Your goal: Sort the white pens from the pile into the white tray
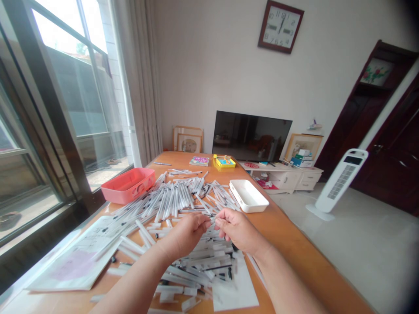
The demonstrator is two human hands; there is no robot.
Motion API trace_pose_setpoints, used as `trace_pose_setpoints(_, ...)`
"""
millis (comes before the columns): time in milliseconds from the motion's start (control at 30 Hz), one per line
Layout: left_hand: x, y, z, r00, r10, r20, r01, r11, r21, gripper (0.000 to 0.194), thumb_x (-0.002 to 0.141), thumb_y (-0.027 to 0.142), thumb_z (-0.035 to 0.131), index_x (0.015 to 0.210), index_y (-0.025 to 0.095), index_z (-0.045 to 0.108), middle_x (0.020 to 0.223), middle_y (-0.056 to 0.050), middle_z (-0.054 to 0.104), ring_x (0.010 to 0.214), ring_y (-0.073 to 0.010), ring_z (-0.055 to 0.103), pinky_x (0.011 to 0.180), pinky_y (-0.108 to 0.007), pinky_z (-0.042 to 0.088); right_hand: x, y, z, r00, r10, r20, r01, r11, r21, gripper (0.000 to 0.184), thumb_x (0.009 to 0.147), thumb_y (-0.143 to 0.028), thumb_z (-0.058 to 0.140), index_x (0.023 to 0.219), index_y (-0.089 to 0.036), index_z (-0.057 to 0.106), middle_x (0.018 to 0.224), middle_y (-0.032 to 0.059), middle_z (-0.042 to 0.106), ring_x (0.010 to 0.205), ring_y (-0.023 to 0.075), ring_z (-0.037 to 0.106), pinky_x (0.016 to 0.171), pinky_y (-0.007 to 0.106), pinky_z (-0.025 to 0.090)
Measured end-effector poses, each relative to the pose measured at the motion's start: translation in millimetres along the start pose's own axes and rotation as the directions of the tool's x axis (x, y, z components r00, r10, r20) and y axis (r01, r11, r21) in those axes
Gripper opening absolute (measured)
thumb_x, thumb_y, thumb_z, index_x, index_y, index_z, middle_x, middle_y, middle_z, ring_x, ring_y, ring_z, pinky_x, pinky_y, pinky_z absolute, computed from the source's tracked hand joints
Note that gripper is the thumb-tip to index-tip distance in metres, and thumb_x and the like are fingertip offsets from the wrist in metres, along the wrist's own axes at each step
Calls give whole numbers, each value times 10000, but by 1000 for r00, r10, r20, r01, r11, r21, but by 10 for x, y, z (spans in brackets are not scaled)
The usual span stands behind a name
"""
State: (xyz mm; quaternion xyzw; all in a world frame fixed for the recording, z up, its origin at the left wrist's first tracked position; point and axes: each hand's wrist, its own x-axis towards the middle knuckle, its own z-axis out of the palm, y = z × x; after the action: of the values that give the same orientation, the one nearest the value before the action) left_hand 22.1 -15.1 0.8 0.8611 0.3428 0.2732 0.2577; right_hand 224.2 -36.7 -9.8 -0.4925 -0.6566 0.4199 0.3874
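A big heap of white pen barrels and black refills (183,198) covers the middle of the wooden table (294,244). My left hand (188,233) and my right hand (237,229) meet above the near part of the heap. Both are pinched closed, fingertips almost touching, around a small pen part (212,220) held between them. More white pen pieces (196,266) lie under my wrists.
A pink tray (128,185) stands at the left, a white tray (248,196) at the right. Paper sheets (78,257) lie at the near left. A yellow box (224,162) and a booklet (199,161) sit at the far end. A tower fan (338,181) stands on the floor.
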Motion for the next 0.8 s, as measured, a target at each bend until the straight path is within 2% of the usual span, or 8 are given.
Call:
trace_pose_setpoints(133,-9,-66,22,993,-105,61,111,990,-92,248,962,342,430,835,183,571,691,26,532,631,-123,469,599,-246,363,6,22,20,1000,-6,5,6,1000,11,229,922,-410,529,893,-191,591,775,5,665,605,117,597,502,205,438)
trace_pose_setpoints(200,-8,-93,48,991,-132,-5,131,987,-88,150,910,334,522,928,192,566,703,43,516,635,-121,454,587,-240,348,12,37,32,1000,15,-15,-15,1000,-3,226,925,-405,523,879,-192,585,701,-10,646,552,109,562,478,199,415)
trace_pose_setpoints(267,-4,-102,70,987,-137,-79,133,990,-57,131,872,317,572,923,199,546,710,50,507,652,-122,448,591,-237,340,17,43,41,999,24,-32,-25,1000,-5,230,928,-404,515,874,-191,582,681,-14,640,534,104,548,471,197,407)
trace_pose_setpoints(333,1,-92,78,988,-119,-103,118,993,-18,123,886,314,547,843,199,531,710,42,516,665,-124,451,603,-241,338,20,36,43,1000,15,-26,-15,1000,10,235,928,-404,512,872,-187,584,726,-1,657,559,106,569,482,199,420)
trace_pose_setpoints(467,-2,-58,35,995,-86,-58,88,996,31,207,941,321,453,805,198,548,717,20,563,673,-135,487,626,-252,349,13,-21,16,1000,16,-9,-15,998,61,179,896,-357,538,898,-184,584,772,7,670,580,110,598,488,200,431)
trace_pose_setpoints(633,-12,-68,-49,990,-117,-72,123,989,86,294,976,353,390,806,200,574,772,-15,614,724,-161,543,677,-269,384,9,-60,-64,993,71,-90,-57,988,143,149,837,-317,570,908,-185,570,771,3,664,571,114,592,485,208,427)
trace_pose_setpoints(700,-10,-82,-53,990,-102,-98,112,988,103,276,975,337,395,823,204,584,817,-24,628,771,-172,561,709,-273,397,31,-11,-87,990,60,-128,-47,994,100,124,816,-296,579,878,-189,580,765,-6,654,589,116,585,515,216,440)
trace_pose_setpoints(800,-7,-101,-29,990,-65,-125,82,988,135,240,962,299,420,831,206,598,844,-32,625,820,-182,572,743,-278,410,85,111,-89,984,-19,-179,6,997,-75,143,774,-241,599,902,-197,645,773,-16,644,642,125,577,578,227,451)
